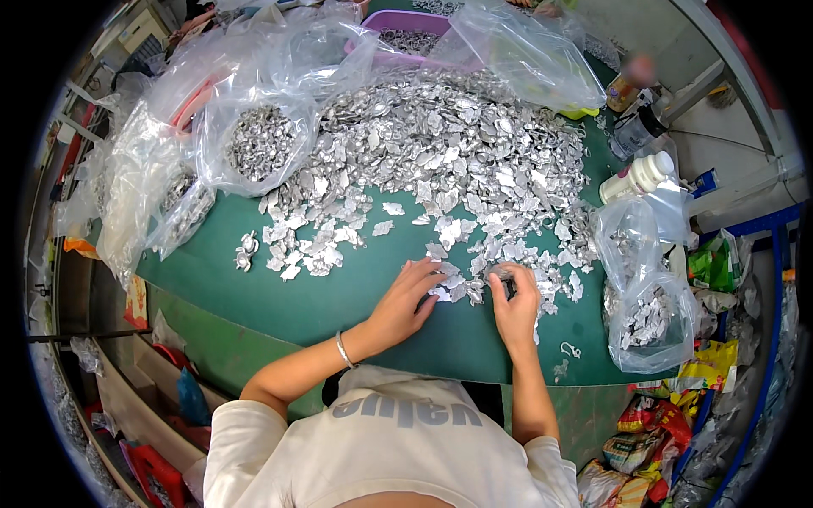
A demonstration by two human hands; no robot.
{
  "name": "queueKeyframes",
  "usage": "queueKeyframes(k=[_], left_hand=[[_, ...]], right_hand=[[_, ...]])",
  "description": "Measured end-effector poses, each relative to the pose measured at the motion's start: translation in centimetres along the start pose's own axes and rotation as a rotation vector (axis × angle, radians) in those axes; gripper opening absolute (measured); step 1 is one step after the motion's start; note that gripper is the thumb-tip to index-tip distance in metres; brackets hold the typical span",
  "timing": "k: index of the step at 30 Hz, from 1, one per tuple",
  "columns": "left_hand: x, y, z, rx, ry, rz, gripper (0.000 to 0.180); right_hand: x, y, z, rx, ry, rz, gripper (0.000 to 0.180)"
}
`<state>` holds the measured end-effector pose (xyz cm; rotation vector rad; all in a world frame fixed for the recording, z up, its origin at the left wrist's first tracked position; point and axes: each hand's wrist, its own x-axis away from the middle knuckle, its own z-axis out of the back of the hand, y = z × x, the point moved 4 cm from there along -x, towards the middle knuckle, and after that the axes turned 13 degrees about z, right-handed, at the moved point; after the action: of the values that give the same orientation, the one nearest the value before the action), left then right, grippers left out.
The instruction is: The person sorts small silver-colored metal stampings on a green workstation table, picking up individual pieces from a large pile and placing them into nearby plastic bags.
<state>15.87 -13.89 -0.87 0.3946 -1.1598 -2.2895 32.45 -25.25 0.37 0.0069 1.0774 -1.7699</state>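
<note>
A large heap of small, flat silver-grey metal pieces [440, 140] with wavy outlines covers the far half of the green table [254, 296]. Loose pieces spread from it toward me. My left hand [401, 298], with a bracelet at its wrist, rests palm down, fingers extended, their tips at the near edge of the scattered pieces. To its right, my right hand [518, 309] is curled, thumb and fingers pinching a small grey metal piece [508, 286] just over the scatter. The fingers partly cover that piece, so its shape is unclear.
Clear plastic bags of metal parts stand at the left [262, 144] and right [650, 317]. A purple basin [406, 24] sits at the back. A white bottle [637, 176] stands at the right edge. A small cluster of pieces [246, 251] lies apart at left.
</note>
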Motion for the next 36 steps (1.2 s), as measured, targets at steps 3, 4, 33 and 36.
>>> queueKeyframes(k=[3, 4, 33, 36], left_hand=[[0.4, 0.2, 0.1, -0.001, 0.028, -0.023, 0.041], [0.5, 0.3, 0.2, 0.002, 0.049, -0.031, 0.041], [9.2, -17.3, 21.7, -0.189, 0.87, 0.476, 0.04], [7.3, -15.9, 20.8, -0.51, 0.665, 0.408, 0.038]], right_hand=[[0.4, 0.4, 0.4, -0.093, 0.001, -0.109, 0.014], [0.3, -0.4, 0.8, -0.146, 0.023, -0.113, 0.014], [0.8, -6.2, -3.7, -0.088, -0.322, 0.348, 0.007], [1.1, -6.7, -3.9, -0.094, -0.356, 0.358, 0.008]])
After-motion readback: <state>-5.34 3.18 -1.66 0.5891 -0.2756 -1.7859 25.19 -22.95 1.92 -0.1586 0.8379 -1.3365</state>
